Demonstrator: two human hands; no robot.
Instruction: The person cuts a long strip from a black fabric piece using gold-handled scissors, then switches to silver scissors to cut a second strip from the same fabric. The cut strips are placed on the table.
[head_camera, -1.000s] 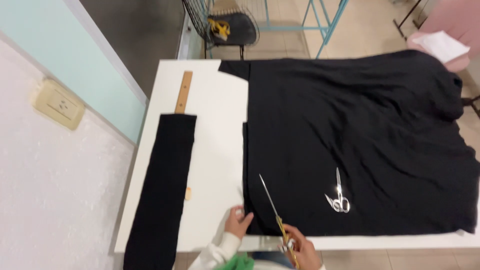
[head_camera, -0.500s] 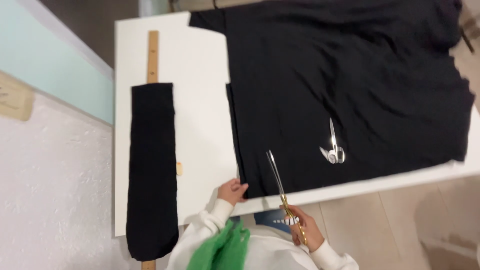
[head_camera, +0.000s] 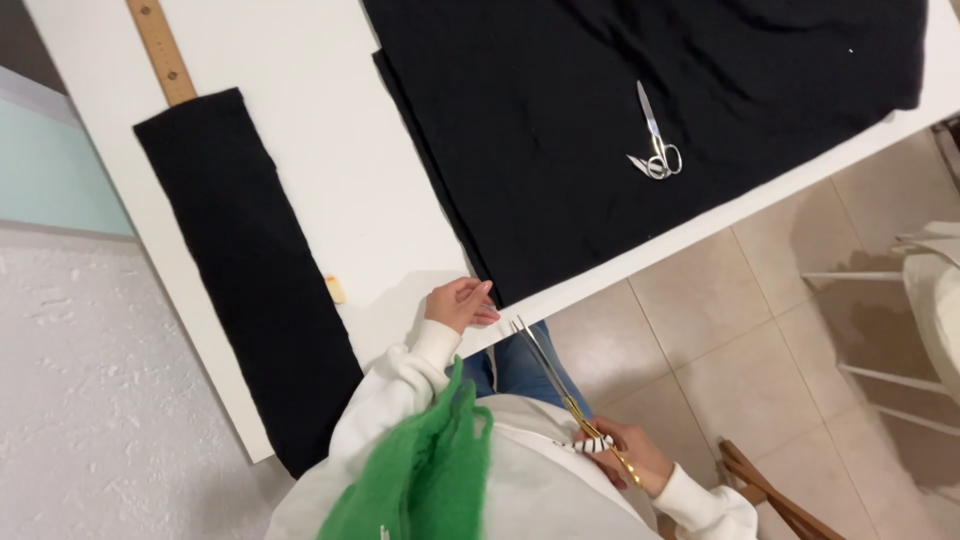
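The right hand (head_camera: 628, 455) is closed around the gold handles of a pair of long scissors (head_camera: 560, 385), held off the counter (head_camera: 330, 190) above the person's lap. The blades are slightly parted and point up toward the counter's near edge; their tips lie just beside the left hand (head_camera: 460, 303).

The left hand rests at the near edge of the counter, fingers loosely curled, holding nothing. Its fingertips lie just beside the near corner of the large black fabric (head_camera: 620, 110); contact with the fabric cannot be confirmed.

The large black fabric covers the right part of the counter. A second pair of scissors (head_camera: 655, 140), silver, lies on it, well apart from both hands.

A long black fabric strip (head_camera: 250, 270) lies along the left side of the counter, overlapping the end of a wooden ruler (head_camera: 160, 50).
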